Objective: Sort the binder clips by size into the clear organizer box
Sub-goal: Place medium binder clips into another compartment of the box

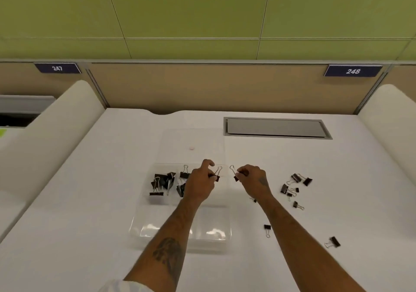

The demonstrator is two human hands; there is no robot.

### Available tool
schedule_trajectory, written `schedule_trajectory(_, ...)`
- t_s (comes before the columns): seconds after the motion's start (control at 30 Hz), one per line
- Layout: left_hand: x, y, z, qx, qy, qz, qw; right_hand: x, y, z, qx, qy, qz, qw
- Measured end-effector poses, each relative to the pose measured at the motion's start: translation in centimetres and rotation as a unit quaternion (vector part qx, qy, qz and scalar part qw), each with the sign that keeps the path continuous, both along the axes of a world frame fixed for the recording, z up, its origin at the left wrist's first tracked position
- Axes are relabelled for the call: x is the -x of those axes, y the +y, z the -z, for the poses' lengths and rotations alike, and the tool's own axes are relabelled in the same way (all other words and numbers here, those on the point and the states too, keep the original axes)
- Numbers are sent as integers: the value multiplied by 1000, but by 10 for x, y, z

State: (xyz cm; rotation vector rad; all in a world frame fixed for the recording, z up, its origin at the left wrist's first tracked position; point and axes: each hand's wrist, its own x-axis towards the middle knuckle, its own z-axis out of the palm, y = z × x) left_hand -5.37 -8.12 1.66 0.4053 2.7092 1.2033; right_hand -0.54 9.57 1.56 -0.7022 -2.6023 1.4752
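The clear organizer box (144, 231) lies open on the white desk, its lid (193, 138) folded back. Large black binder clips (162, 183) fill its far left compartment, and medium clips (183, 174) lie in the one beside it. My left hand (200, 183) hovers over the box and pinches a small black clip (217, 174). Just right of the box, my right hand (252, 179) pinches another small clip (235, 173). Several loose clips (295, 186) lie scattered on the desk to the right, with two more, one (267, 228) and another (334, 242), nearer to me.
A grey cable hatch (276, 127) is set into the desk at the back right. White padded dividers (45, 138) flank the desk on both sides. A tan partition with number plates 247 and 248 stands behind.
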Motion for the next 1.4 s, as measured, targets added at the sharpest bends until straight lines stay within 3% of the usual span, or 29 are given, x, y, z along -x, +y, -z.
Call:
schedule_trajectory(0.2,8,-31,15,-6,-53,-19,998,8,-40,6,-38,-19,-19,999)
schedule_trajectory(0.47,9,-37,26,-7,-61,-19,998,11,-52,11,-111,-66,-69,989)
schedule_trajectory(0.67,11,-32,31,66,32,17,997,4,-38,16,-176,-50,-87,979)
schedule_trajectory(0.8,14,-21,32,218,123,66,966,-6,-21,16,-259,-100,-124,953)
schedule_trajectory(0.93,14,-1,37,288,171,95,938,-19,4,22,-285,-125,-118,943)
schedule_trajectory(1.4,-2,128,42,299,200,205,910,-69,129,37,-330,-167,-27,929)
